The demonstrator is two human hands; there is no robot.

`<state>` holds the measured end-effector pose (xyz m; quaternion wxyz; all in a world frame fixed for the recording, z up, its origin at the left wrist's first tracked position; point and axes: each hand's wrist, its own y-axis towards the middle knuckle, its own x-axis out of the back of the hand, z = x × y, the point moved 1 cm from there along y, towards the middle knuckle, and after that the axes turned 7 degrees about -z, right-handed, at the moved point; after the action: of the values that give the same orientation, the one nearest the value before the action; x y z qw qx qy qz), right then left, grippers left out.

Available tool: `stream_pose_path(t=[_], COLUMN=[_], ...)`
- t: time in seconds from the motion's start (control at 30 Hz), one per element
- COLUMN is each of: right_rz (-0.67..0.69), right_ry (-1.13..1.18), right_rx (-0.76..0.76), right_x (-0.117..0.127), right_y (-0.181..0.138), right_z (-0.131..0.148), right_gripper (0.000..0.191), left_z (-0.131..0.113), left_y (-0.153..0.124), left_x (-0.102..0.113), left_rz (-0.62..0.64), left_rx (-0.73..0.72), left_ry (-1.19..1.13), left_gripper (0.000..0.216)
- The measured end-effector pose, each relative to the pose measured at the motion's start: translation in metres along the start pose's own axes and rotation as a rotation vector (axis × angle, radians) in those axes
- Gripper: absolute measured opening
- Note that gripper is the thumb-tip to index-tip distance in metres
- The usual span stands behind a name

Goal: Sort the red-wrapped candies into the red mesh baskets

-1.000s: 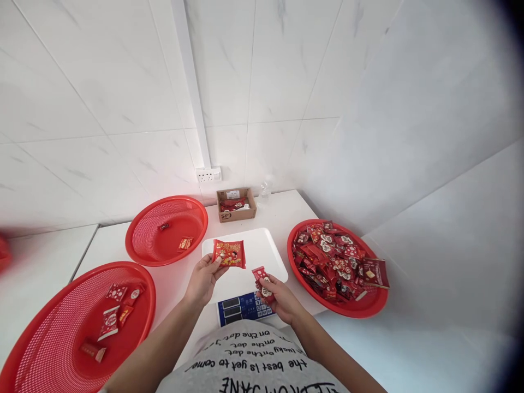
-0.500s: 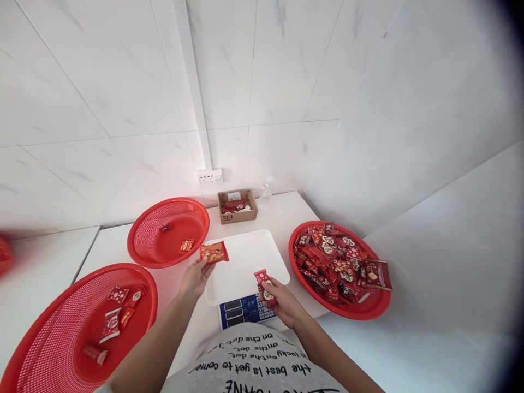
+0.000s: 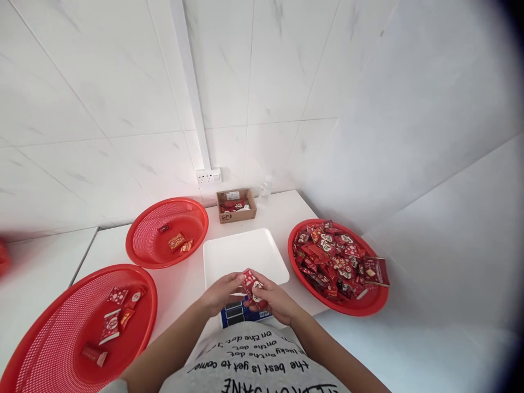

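In front of my body, my right hand (image 3: 275,299) grips a red snack packet (image 3: 252,286) with white dots and a pale label. The fingers of my left hand (image 3: 223,293) close on the packet's left edge. Both hands are over the front of a scale with a white weighing tray (image 3: 241,254) and a blue keypad panel (image 3: 234,314), which they partly cover. An orange-red snack packet (image 3: 177,241) lies in the far left red basket (image 3: 141,229), beside a smaller orange packet (image 3: 186,247) and a small dark red one (image 3: 164,228).
At front left, a larger red basket (image 3: 45,333) holds several packets. Another red basket (image 3: 379,307), heaped with red packets, stands at right near the table edge. Behind the scale are a small cardboard box (image 3: 237,216) and a clear plastic bottle (image 3: 265,191).
The orange-red packet has left my left hand and now lies in the far left basket. My left hand has moved right, onto the packet in my right hand.
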<state>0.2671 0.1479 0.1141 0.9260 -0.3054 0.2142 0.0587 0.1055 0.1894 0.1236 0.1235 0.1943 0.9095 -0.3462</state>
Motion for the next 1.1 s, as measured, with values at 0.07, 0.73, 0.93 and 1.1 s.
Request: stream_pose_path(t=[0.07,0.73,0.93,1.1], right_rz=[0.013,-0.020,-0.366,-0.761], right_ry=[-0.048,-0.093,-0.101,-0.309], right_rx=[-0.022,0.211,0.290,0.465], right_x=[-0.003,-0.007,0.058,0.136], right_y=[-0.001,0.000,-0.010,-0.011], right_z=[0.001,0.009,0.021,0.020], right_gripper=[0.067,0.067,0.055,0.036], left_z=[0.005,0.006,-0.075,-0.106], left_y=[0.000,0.013,0.019,0.013], left_x=[-0.012,-0.011,0.054,0.092], left_rz=[-0.003,-0.248,-0.533,-0.573], left_rx=[-0.033,0.150,-0.127,-0.215], left_ry=[-0.039,-0.291,-0.510,-0.665], left_gripper=[0.027,0.012,0.031,0.041])
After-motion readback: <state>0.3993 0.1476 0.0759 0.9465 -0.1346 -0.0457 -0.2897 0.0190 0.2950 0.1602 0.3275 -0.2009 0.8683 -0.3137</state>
